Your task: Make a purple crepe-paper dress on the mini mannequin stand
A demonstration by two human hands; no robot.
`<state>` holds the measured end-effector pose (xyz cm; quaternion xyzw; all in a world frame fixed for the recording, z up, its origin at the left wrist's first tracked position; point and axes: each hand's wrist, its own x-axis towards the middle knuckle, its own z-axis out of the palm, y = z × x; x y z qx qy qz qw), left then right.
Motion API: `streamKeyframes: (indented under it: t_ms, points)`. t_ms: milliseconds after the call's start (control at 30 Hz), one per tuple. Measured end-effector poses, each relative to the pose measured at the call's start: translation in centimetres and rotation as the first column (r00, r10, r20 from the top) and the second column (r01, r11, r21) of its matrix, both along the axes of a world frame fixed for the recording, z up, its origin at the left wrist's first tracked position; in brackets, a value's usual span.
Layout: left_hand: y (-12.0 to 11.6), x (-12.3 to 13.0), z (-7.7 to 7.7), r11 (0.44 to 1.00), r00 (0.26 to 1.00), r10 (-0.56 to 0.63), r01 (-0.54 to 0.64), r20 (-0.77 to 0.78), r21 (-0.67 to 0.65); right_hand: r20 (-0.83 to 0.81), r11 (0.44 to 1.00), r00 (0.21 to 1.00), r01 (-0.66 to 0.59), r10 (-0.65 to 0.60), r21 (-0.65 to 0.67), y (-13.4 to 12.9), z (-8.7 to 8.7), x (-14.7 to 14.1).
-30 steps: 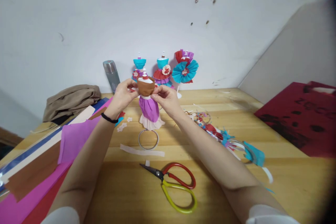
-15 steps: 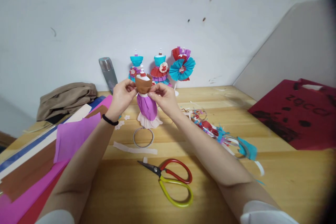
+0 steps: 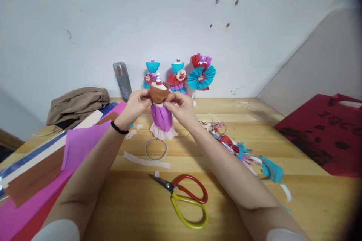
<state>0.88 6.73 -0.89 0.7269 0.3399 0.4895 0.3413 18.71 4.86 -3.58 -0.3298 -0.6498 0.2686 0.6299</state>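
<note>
A small mannequin (image 3: 162,117) stands upright on the table, dressed in a brown paper top (image 3: 158,93), a purple skirt and a pale pink ruffled hem. My left hand (image 3: 137,106) pinches the top's left side with its fingers closed. On the other side, my right hand (image 3: 182,108) grips the top's lower edge near the waist between thumb and fingers. A grey ring (image 3: 156,159) and a pale paper strip (image 3: 147,161) lie in front of the mannequin. Nearer still are scissors (image 3: 169,187) with one red and one yellow handle.
Behind stand dressed mannequins (image 3: 153,67) and a grey flask (image 3: 122,83). Coloured paper sheets (image 3: 82,145) and a brown cloth (image 3: 79,104) lie at left. Paper scraps (image 3: 230,145) are scattered at right, beside a red bag (image 3: 322,131). Small paper flowers (image 3: 131,134) lie left of the mannequin.
The whole view has shifted slightly, so things appear a little further right. Both hands remain at the brown top, with little change in their grip.
</note>
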Motion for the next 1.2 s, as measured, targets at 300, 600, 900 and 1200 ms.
streamKeyframes:
  t_ms: [300,600,900,1200]
  points:
    - [0.7,-0.6,-0.9,0.914,0.927,-0.361,0.373,0.102,-0.159,0.105,0.988,0.986,0.119,-0.130,0.103,-0.6,0.0,0.0]
    - [0.8,-0.5,-1.4,0.906,0.921,-0.353,0.380,0.163,-0.188,0.192,0.993,0.981,-0.048,0.026,0.110,-1.0,1.1,0.9]
    - [1.1,-0.9,-1.3,0.888,0.896,-0.415,0.436,0.157,-0.144,0.154,0.998,0.987,-0.053,0.050,0.015,-0.3,1.3,1.5]
    - [1.5,-1.1,-1.8,0.880,0.887,-0.423,0.450,0.185,-0.150,0.323,0.986,0.942,0.039,-0.090,0.162,-0.7,1.4,1.7]
